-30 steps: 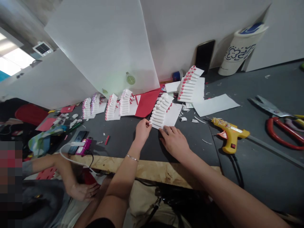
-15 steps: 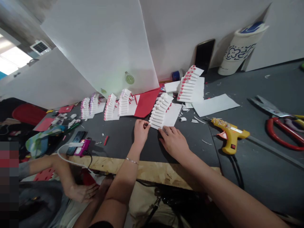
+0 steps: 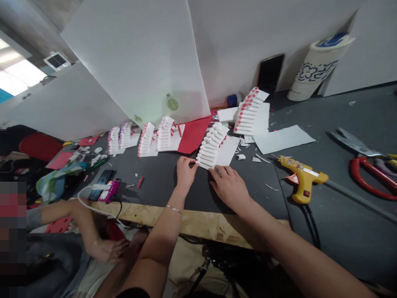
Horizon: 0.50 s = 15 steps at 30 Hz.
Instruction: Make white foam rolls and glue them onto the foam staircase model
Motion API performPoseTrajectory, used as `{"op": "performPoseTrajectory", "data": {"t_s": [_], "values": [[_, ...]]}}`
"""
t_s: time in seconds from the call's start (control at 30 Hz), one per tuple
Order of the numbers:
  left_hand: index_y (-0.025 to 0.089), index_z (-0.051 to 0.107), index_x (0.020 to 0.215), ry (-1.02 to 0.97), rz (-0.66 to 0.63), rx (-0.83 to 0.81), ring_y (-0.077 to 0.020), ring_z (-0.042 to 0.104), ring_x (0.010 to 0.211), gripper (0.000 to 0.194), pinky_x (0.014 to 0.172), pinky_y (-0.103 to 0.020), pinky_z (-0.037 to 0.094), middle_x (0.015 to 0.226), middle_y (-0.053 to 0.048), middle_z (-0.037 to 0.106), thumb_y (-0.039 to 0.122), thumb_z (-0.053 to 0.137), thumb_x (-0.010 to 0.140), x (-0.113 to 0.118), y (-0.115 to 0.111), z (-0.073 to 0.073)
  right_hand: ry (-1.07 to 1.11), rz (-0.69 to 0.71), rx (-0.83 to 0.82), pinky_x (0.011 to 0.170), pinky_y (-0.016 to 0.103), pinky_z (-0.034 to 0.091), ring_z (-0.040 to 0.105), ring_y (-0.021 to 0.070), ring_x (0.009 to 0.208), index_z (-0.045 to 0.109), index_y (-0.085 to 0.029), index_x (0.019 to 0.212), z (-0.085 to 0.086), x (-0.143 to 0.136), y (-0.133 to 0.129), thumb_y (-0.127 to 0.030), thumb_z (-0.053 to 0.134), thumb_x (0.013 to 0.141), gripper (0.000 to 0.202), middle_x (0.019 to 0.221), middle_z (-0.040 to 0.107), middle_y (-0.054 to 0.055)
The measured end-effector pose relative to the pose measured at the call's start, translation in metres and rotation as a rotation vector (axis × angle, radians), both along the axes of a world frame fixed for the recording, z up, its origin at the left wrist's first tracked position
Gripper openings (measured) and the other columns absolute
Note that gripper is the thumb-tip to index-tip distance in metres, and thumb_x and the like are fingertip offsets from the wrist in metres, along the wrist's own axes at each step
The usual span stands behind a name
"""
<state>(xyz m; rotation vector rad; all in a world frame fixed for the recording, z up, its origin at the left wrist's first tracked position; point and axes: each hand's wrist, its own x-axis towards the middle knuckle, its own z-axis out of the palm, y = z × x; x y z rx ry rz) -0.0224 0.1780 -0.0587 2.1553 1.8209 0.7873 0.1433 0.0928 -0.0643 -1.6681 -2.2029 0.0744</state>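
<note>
A white card piece (image 3: 211,145) with a curved row of white round-ended sticks, like cotton swabs, lies on the dark table in front of me. My left hand (image 3: 186,171) is closed in a pinch at its lower left corner. Beside it, my right hand (image 3: 228,184) rests with fingers stretched out, its fingertips touching the lower edge of the card. Behind, to the right, stands a similar piece with red-tipped sticks (image 3: 248,116). A folded red paper (image 3: 192,134) lies just left of the card.
A yellow glue gun (image 3: 304,178) and red-handled pliers (image 3: 359,142) lie on the right. Further back are a white paper (image 3: 283,140), a phone (image 3: 270,75) and a cup (image 3: 316,70). More stick pieces (image 3: 145,140) stand left. Another person's hand (image 3: 108,249) is at lower left.
The whole view has shifted slightly, so things appear a little further right. Both hands keep their places at the white card piece.
</note>
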Motion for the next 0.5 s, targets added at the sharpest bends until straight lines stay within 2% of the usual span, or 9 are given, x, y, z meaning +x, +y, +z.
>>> {"op": "performPoseTrajectory", "data": {"t_s": [0.17, 0.23, 0.37, 0.5], "values": [[0.018, 0.063, 0.093, -0.11, 0.054, -0.008, -0.0176, 0.058, 0.082, 0.027, 0.076, -0.032, 0.049, 0.09, -0.004, 0.058, 0.02, 0.076, 0.069, -0.0005, -0.0016, -0.0004, -0.012, -0.003, 0.006, 0.088, 0.038, 0.039, 0.05, 0.0269, 0.106, 0.056, -0.016, 0.128, -0.0003, 0.0001, -0.0002, -0.026, 0.052, 0.091, 0.038, 0.124, 0.059, 0.015], [0.018, 0.063, 0.092, -0.122, 0.053, -0.003, -0.0172, 0.058, 0.081, 0.024, 0.075, -0.031, 0.049, 0.089, -0.004, 0.058, 0.02, 0.075, 0.07, -0.0009, -0.002, -0.0012, -0.009, -0.002, 0.007, 0.088, 0.038, 0.039, 0.05, 0.0268, 0.106, 0.056, -0.016, 0.128, -0.0004, 0.0003, -0.0003, -0.026, 0.052, 0.091, 0.039, 0.124, 0.059, 0.014], [0.019, 0.063, 0.078, -0.063, -0.001, -0.014, -0.0181, 0.058, 0.081, 0.007, 0.078, -0.032, 0.048, 0.082, -0.003, 0.059, 0.017, 0.069, 0.075, -0.0001, -0.0003, -0.0034, -0.005, -0.007, 0.005, 0.088, 0.038, 0.04, 0.05, 0.027, 0.106, 0.056, -0.017, 0.127, 0.0006, 0.0002, -0.0007, -0.026, 0.054, 0.09, 0.038, 0.123, 0.06, 0.014], [0.019, 0.063, 0.086, -0.101, 0.049, 0.046, -0.0182, 0.058, 0.081, 0.016, 0.075, -0.031, 0.047, 0.085, -0.004, 0.059, 0.02, 0.072, 0.073, -0.0011, -0.0011, 0.0034, -0.012, -0.007, 0.005, 0.086, 0.038, 0.041, 0.051, 0.0271, 0.105, 0.057, -0.017, 0.126, 0.0019, 0.0007, 0.0005, -0.027, 0.055, 0.089, 0.038, 0.122, 0.061, 0.013]]}}
